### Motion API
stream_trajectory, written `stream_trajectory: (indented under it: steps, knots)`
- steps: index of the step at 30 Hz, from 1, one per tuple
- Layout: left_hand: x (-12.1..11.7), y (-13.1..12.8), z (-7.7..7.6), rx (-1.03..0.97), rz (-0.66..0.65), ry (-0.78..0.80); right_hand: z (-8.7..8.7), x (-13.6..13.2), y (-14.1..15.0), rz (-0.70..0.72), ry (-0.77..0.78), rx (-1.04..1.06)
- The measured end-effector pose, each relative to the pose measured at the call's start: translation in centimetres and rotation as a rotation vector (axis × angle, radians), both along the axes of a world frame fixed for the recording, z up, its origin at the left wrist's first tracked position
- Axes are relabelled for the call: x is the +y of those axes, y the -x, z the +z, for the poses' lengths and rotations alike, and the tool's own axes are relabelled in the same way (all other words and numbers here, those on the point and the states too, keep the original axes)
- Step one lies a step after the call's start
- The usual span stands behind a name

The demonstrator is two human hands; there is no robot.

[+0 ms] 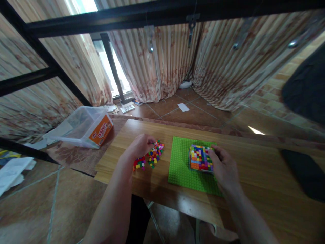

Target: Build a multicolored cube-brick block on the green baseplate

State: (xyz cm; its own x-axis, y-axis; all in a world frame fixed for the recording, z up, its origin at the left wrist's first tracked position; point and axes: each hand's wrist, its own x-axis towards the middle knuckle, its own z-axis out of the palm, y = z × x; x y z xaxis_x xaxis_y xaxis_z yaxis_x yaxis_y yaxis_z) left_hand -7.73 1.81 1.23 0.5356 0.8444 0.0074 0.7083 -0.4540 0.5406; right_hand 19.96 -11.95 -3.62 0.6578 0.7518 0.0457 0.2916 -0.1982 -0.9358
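A loose pile of small colourful toy bricks (155, 153) lies on the left part of the wooden table. My left hand (142, 145) reaches over the pile's edge, thumb and fingers pinched together; whatever is between the fingertips is too small to make out. On the green baseplate (179, 166) stands a multicoloured brick block (199, 157), built from many small bricks in several layers. My right hand (224, 164) grips the block at its right side, fingers behind and thumb near its top edge. The hand hides the block's right end.
A dark phone-like slab (304, 173) lies at the right of the wooden table (256, 169). A clear plastic bin (83, 127) with an orange label sits on the floor to the left. A black metal frame (114, 20) crosses above, before curtains.
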Motion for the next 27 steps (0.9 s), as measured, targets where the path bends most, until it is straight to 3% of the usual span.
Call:
stream_trajectory:
  steps: [3,10,16,20,27]
  knots:
    - [-0.6,-1.3,0.4,-0.146,-0.072,0.047,0.4,0.2,0.3,-0.030,0.032,0.052]
    - [-4.1,-7.2,1.1,-0.365,-0.316,0.162,1.2,0.3,0.6,-0.045,0.027,0.031]
    - [-6.2,-9.6,1.2,-0.435,-0.376,0.183,1.7,0.2,0.6,-0.025,0.021,-0.013]
    - [-6.9,-10.3,0.7,-0.422,-0.384,0.104,2.1,0.2,0.5,0.009,0.033,-0.044]
    - [-7.9,-11.5,-0.7,-0.508,-0.299,-0.213,2.0,0.2,0.4,0.032,0.037,-0.097]
